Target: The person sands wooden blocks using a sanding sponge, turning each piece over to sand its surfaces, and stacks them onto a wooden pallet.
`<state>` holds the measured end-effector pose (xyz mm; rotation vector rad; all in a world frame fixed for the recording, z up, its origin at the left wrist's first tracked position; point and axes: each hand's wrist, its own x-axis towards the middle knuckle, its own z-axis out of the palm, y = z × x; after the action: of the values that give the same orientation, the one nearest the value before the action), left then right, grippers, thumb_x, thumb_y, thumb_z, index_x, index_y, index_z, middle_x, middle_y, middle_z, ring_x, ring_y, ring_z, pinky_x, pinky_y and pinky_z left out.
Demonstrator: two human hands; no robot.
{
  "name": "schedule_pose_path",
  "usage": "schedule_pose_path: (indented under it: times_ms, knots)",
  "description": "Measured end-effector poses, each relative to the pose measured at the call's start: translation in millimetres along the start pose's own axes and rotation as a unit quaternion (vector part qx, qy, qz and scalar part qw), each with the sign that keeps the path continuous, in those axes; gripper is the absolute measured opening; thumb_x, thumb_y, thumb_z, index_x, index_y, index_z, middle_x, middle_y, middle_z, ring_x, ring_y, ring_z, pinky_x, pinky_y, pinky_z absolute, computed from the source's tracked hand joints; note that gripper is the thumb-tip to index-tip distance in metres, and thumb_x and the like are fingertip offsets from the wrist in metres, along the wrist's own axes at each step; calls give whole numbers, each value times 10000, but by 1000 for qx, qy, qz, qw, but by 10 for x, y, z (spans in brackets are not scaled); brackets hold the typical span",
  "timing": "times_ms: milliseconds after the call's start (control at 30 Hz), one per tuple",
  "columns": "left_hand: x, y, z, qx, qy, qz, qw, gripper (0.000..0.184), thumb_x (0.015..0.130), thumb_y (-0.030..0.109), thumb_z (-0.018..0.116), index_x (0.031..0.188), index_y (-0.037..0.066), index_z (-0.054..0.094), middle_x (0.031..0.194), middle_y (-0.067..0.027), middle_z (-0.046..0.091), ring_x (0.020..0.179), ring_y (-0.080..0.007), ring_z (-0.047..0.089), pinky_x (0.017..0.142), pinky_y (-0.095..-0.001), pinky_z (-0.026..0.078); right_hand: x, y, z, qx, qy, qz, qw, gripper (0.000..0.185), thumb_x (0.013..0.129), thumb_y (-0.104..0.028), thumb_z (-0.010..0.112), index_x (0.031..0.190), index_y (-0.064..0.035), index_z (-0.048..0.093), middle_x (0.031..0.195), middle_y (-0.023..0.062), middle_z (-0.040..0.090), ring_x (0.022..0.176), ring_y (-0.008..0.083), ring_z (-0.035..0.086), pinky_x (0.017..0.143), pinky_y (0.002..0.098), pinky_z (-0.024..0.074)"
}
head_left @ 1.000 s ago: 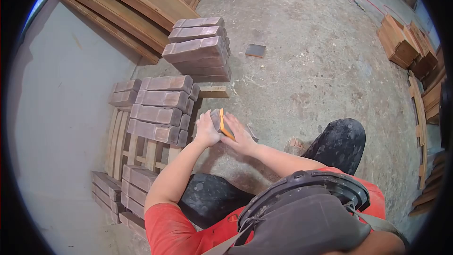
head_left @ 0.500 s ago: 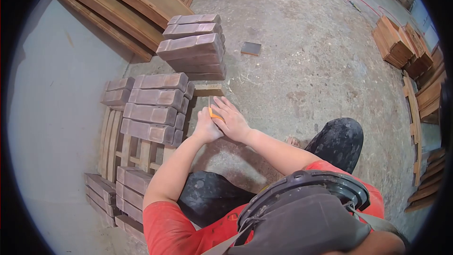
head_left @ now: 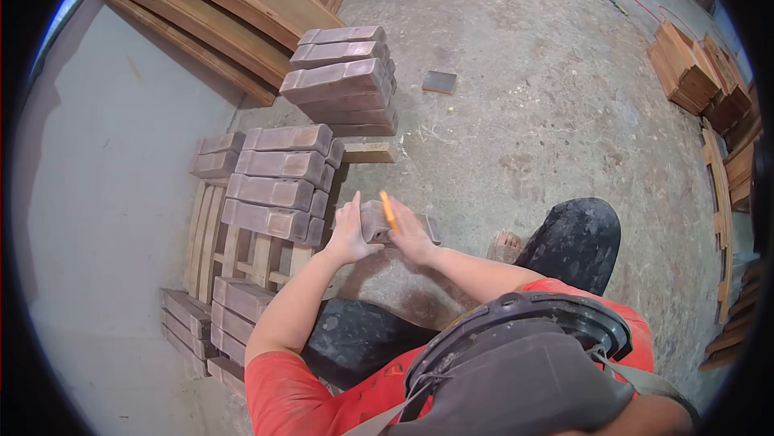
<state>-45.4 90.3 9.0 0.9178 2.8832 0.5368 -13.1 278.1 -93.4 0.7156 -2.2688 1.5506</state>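
A grey-brown wooden block (head_left: 373,222) lies crosswise in front of me, low between my knees, partly hidden by my hands. My left hand (head_left: 347,234) is at its left end, fingers pointing away and thumb apart on the near side, spanning that end. My right hand (head_left: 414,238) lies over the block's right part, its fingers somewhat blurred. It holds an orange-edged sanding pad (head_left: 389,212), tilted up on its edge. The pad's face is mostly hidden.
Similar blocks (head_left: 278,166) are stacked on a wooden pallet (head_left: 262,257) at left, with another stack (head_left: 339,85) beyond. A dark flat pad (head_left: 439,82) lies on the concrete floor. Large wooden panels (head_left: 201,12) lean at the wall. Wooden pieces (head_left: 681,69) stand far right.
My hands were close together with the orange-edged pad between them. They have now moved apart, the right hand a little to the right with the pad, and the block shows between them.
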Motion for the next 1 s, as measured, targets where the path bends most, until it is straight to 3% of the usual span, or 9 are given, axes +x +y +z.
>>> schedule_pose_path:
  times_ms: [67, 167, 267, 367, 467, 633, 700, 800, 1000]
  knots:
    - [-76, -9, -41, -1, -24, -25, 999, 1331, 519, 300, 913, 1484, -42, 63, 1273, -236, 405, 1161, -423, 398, 1033, -486, 311, -321, 427, 36, -52, -76, 161, 983, 703, 867, -285, 606, 1460, -50, 311, 1473, 193, 341, 1386, 362, 302, 1142, 461, 251]
    - [-77, 61, -22, -3, -9, -21, 1000, 1340, 515, 291, 919, 1487, -37, 57, 1278, -233, 406, 1172, -423, 394, 1044, -490, 304, -25, 493, 46, -104, -168, 237, 951, 564, 915, -290, 549, 1399, -48, 389, 1382, 196, 434, 1314, 363, 386, 1100, 463, 294]
    - [-71, 46, -23, -12, 5, -6, 1000, 1347, 518, 281, 917, 1493, -30, 42, 1308, -234, 393, 1207, -427, 376, 1059, -491, 298, 445, -305, -5, -3, 8, 71, 997, 459, 961, -308, 482, 1338, -49, 443, 1297, 186, 496, 1248, 366, 439, 1062, 462, 321]
    - [-132, 106, -67, -14, 3, -12, 1000, 1340, 526, 244, 915, 1502, -13, 35, 1367, -242, 353, 1251, -431, 348, 1070, -493, 295, 330, -68, 105, 48, 18, 5, 999, 450, 973, -332, 450, 1329, -55, 449, 1300, 176, 494, 1248, 357, 439, 1058, 460, 325]
    - [-282, 44, -117, -26, 12, -65, 998, 1316, 522, 195, 909, 1518, 48, 62, 1393, -244, 332, 1260, -429, 342, 1078, -484, 309, -174, 631, 224, 10, -44, 129, 991, 447, 954, -328, 470, 1306, -51, 463, 1278, 178, 519, 1235, 361, 458, 1056, 460, 329]
    - [-239, -7, -164, -47, -17, -45, 998, 1267, 542, 187, 900, 1507, 22, 95, 1393, -235, 337, 1260, -432, 341, 1095, -481, 292, 232, 315, 272, -119, -172, 252, 945, 439, 929, -327, 511, 1270, -50, 497, 1252, 181, 545, 1213, 354, 484, 1045, 455, 340]
    - [-252, -1, -159, -50, -9, -43, 998, 1247, 548, 192, 894, 1512, 50, 117, 1359, -231, 376, 1229, -422, 371, 1061, -480, 321, 414, -141, 363, -3, 5, 127, 992, 432, 894, -326, 558, 1237, -66, 531, 1250, 163, 553, 1172, 345, 516, 1008, 456, 371]
    - [-300, -19, -159, -58, -14, -52, 997, 1217, 558, 182, 890, 1508, 52, 139, 1328, -216, 399, 1218, -414, 379, 1059, -474, 326, 262, 72, 347, -9, 55, 35, 998, 424, 871, -327, 588, 1211, -77, 550, 1206, 163, 579, 1119, 353, 547, 969, 460, 397]
    - [-266, -81, -221, -60, -12, -53, 997, 1168, 558, 175, 890, 1489, 72, 193, 1320, -208, 400, 1222, -408, 375, 1067, -463, 321, -576, 1404, 232, -27, -22, 293, 955, 458, 928, -411, 518, 1208, -50, 548, 1166, 224, 595, 1113, 394, 548, 966, 463, 412]
